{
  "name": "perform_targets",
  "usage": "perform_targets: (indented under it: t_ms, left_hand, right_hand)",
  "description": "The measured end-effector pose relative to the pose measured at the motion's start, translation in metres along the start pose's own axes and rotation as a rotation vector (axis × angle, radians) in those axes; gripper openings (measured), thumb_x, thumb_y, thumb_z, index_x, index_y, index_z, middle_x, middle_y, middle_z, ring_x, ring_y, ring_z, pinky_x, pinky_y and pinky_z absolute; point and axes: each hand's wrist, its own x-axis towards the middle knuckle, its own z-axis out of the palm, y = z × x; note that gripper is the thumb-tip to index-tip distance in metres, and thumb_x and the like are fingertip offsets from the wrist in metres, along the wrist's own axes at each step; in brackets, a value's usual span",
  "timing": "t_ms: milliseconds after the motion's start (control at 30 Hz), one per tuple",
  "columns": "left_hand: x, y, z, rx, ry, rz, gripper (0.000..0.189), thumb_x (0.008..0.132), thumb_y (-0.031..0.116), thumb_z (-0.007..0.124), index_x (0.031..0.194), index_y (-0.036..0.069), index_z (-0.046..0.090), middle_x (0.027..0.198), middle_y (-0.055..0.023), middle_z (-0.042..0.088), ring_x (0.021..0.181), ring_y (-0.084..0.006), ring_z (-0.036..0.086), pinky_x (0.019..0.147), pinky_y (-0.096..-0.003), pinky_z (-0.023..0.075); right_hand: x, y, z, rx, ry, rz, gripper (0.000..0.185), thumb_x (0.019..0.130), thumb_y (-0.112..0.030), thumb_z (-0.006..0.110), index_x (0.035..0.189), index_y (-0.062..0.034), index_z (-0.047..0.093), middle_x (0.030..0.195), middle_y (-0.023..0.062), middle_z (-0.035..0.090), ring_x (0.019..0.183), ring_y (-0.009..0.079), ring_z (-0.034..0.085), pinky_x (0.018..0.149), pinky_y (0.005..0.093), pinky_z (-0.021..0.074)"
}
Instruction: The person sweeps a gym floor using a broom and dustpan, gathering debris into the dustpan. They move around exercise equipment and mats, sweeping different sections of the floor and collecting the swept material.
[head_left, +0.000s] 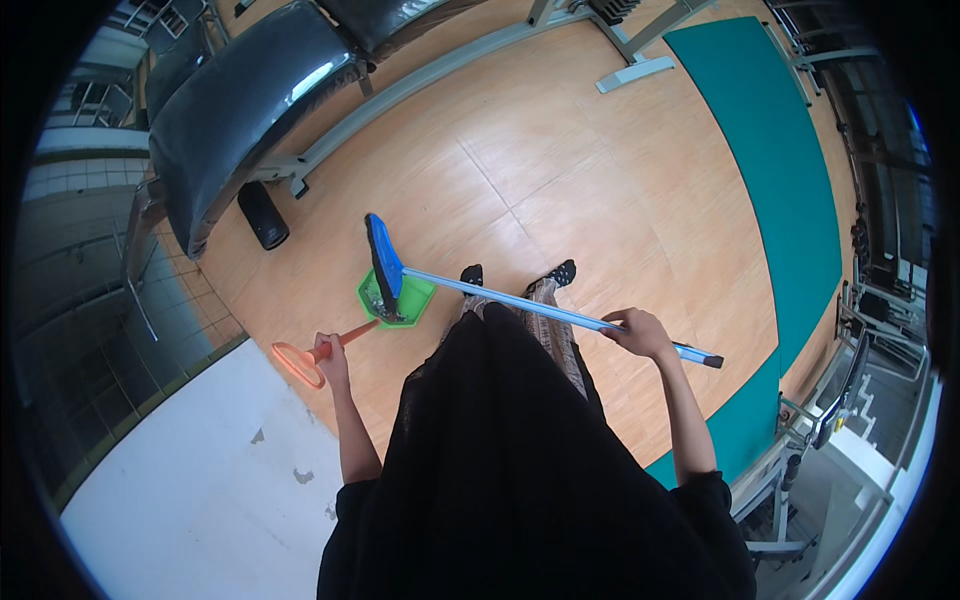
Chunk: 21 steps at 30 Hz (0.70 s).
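Observation:
My left hand (332, 360) grips the orange handle (349, 336) of a green plastic dustpan (412, 308), which rests near my feet and has grey dust and debris in it. My right hand (636, 332) is closed around the light blue pole of a broom (517, 301). The broom's blue head (385, 255) has dark bristles, whose lower end lies over the dustpan; the upper end reaches past its rim. The pole crosses in front of my body, its dark-capped end sticking out beyond my right hand.
A black padded bench (247, 105) on a grey metal frame (420, 84) stands at upper left, with a black cylinder (263, 216) on the floor beside it. A white wall (217, 465) is at lower left. A green mat (787, 165) curves along the right, near metal gym equipment (847, 390).

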Motion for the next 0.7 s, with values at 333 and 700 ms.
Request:
perform_targets:
  t_ms: [333,700]
  left_hand:
    - [0.043,0.089,0.088,0.174,-0.586,0.326,0.021,0.081,0.001,0.05,0.065,0.003,0.037,0.063,-0.0003,0.039,0.062,-0.0065,0.039,0.06,-0.0214,0.0358]
    - [0.079,0.127,0.248,0.388,-0.948,0.675,0.021,0.078,0.001,0.053,0.063,0.003,0.037,0.059,-0.0012,0.036,0.057,-0.0078,0.036,0.054,-0.022,0.0326]
  right_hand:
    - [-0.191,0.13,0.114,0.481,0.229,0.589,0.028,0.088,-0.033,0.049,0.097,-0.0061,0.054,0.057,0.0066,0.053,0.048,0.0174,0.052,0.045,0.0321,0.0421]
    - [-0.177,0.159,0.243,0.205,0.301,1.073,0.025,0.086,-0.027,0.048,0.093,-0.0032,0.052,0.073,0.0206,0.061,0.071,0.035,0.061,0.063,0.046,0.0488]
